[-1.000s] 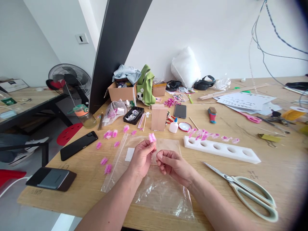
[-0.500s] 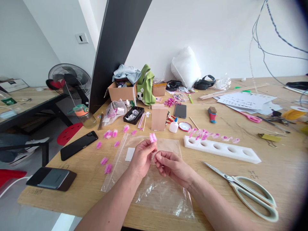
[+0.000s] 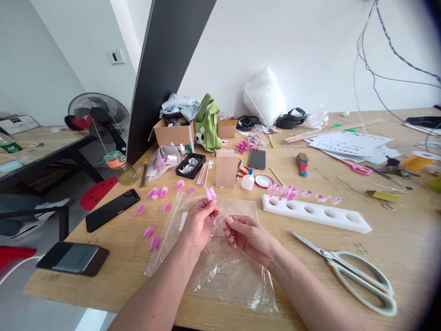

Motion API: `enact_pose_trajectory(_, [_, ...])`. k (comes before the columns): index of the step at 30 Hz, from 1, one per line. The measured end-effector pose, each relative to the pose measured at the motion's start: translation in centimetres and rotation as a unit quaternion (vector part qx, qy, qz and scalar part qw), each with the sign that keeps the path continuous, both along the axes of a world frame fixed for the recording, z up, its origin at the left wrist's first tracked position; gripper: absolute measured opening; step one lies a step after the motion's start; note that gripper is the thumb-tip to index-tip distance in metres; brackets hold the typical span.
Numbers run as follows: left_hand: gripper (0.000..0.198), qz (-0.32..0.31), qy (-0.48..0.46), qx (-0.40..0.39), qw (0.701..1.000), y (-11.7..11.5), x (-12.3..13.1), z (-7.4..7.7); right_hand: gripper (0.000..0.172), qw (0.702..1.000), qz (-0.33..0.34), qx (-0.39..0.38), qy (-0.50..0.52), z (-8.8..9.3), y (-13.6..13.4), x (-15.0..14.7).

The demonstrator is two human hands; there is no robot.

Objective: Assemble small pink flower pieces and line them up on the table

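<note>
My left hand (image 3: pixel 199 223) is closed in a pinch, holding a small pink-and-white artificial flower (image 3: pixel 211 193) upright above its fingertips. Close by on the right, my right hand (image 3: pixel 248 235) has thumb and fingers pressed together; whatever lies between them is too small to make out. Both hands are over a clear plastic bag (image 3: pixel 237 280) spread flat on the wooden table. Several similar pink pieces (image 3: pixel 154 242) lie left of the bag. More pink pieces (image 3: pixel 291 193) line the back of a white foam holder (image 3: pixel 310 210) with round hollows.
Large scissors (image 3: pixel 344 264) lie at the right. Behind the bag stand a wooden block (image 3: pixel 226 169) and a glue bottle (image 3: pixel 247 179). A black phone (image 3: pixel 113 210) and a power bank (image 3: pixel 74 257) sit near the left edge. Boxes and a green bag (image 3: pixel 208 124) line the back.
My left hand has moved slightly left with the pink flower, widening the gap between my hands. My right hand stays nearly in place, still pinched.
</note>
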State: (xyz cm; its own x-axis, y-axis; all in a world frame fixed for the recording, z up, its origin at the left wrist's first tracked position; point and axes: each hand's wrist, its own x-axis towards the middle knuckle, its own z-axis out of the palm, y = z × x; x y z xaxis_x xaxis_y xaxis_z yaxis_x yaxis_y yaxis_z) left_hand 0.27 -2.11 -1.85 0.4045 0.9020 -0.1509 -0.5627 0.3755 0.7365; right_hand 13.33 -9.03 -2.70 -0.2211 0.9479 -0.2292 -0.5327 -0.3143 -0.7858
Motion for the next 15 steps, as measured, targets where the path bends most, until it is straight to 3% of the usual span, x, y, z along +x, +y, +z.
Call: enact_pose_trajectory(15, [0.02,-0.003,-0.004,-0.006,1.0,0.06,-0.08,-0.03,0.032,0.996,-0.084,-0.012,0.006,0.43,0.28,0.13])
